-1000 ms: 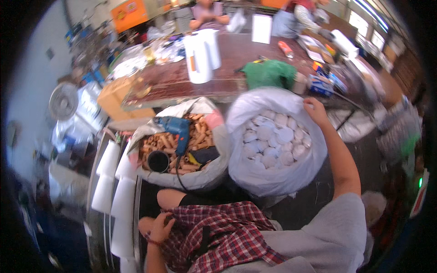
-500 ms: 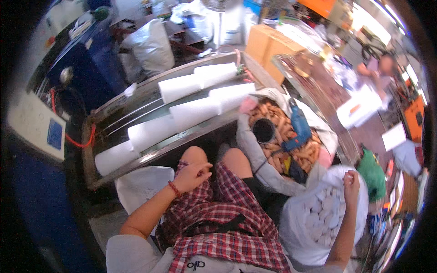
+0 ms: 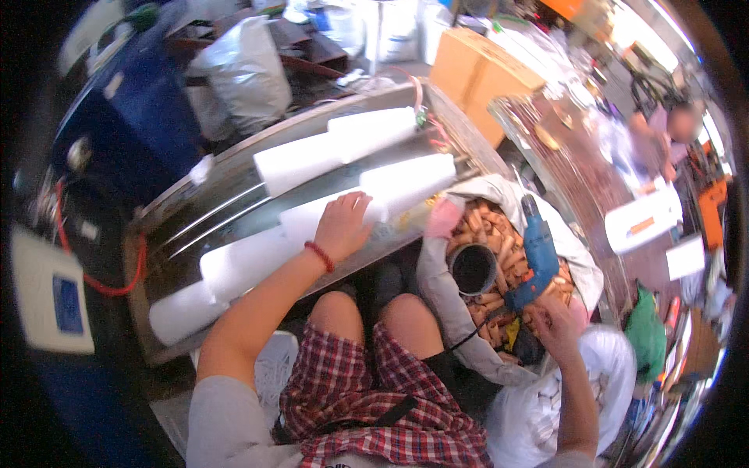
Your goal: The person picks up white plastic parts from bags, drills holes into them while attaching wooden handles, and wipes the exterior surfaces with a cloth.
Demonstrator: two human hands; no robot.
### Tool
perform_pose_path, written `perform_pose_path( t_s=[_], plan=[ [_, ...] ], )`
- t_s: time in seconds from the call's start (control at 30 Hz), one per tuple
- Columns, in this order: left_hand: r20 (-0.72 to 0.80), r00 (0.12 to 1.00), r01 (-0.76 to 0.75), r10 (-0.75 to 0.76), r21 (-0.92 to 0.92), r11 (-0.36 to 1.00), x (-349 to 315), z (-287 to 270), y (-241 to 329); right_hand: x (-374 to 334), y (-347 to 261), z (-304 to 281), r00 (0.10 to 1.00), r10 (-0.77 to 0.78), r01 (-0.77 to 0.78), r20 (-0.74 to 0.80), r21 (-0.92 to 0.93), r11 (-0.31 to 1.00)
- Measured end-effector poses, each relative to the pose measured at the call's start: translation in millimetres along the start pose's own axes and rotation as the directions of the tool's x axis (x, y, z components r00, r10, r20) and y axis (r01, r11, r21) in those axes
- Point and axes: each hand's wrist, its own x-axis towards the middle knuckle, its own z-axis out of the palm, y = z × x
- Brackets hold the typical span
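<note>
My left hand [image 3: 343, 222] lies over a white, slightly tapered cylinder [image 3: 413, 181] in a row of such cylinders, its fingers stretched out across the surface. These cylinders are threaded on thin metal rods in a long trough [image 3: 168, 343]. To the right, my right hand [image 3: 558, 324] is open, its bent fingers apart, low over a cloth-rimmed sack of short tan, finger-shaped pieces [image 3: 488, 226]. Beside those fingers lies a blue power drill [image 3: 540, 253]. A dark round tube [image 3: 473, 269] stands among the pieces. Whether my right fingertips touch anything is unclear.
A white plastic bag of pale pieces [image 3: 538, 405] stands under my right forearm. A white tub [image 3: 277, 366] is by my left knee. A cardboard box [image 3: 476, 82] and a brown table [image 3: 538, 140] lie beyond, with another person [image 3: 663, 144] at its far side.
My left hand has gone from my lap forward onto the white cylinders. My right hand has moved from above the white bag, forward and left, to the tan pieces beside the drill.
</note>
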Motion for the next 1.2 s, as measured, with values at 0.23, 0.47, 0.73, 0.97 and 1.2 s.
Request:
perform_pose_path(
  t_s=[0.23, 0.47, 0.73, 0.97, 1.2],
  plan=[
    [0.173, 0.961, -0.262, 0.217, 0.307, 0.915, 155, 94, 45, 30, 5, 34, 0.997, -0.065, 0.068, 0.043, -0.081, 0.994],
    [0.324, 0.861, -0.508, 0.392, 0.512, 0.693, 210, 208, 33, -4, 40, 37, 0.984, 0.164, -0.169, -0.069, -0.073, 0.983],
    [0.439, 0.737, -0.594, 0.514, 0.784, 0.183, 237, 261, 12, -55, 47, 40, 0.908, 0.417, -0.415, 0.043, -0.049, 0.909],
    [0.431, 0.714, -0.641, 0.552, 0.719, 0.268, 239, 268, 14, -71, 38, 55, 0.900, 0.435, -0.435, -0.036, -0.020, 0.900],
    [0.818, 0.538, -0.441, -0.203, 0.479, 0.759, 211, 181, 36, -81, 38, 63, 0.935, 0.350, -0.350, -0.059, 0.013, 0.937]
  ],
)
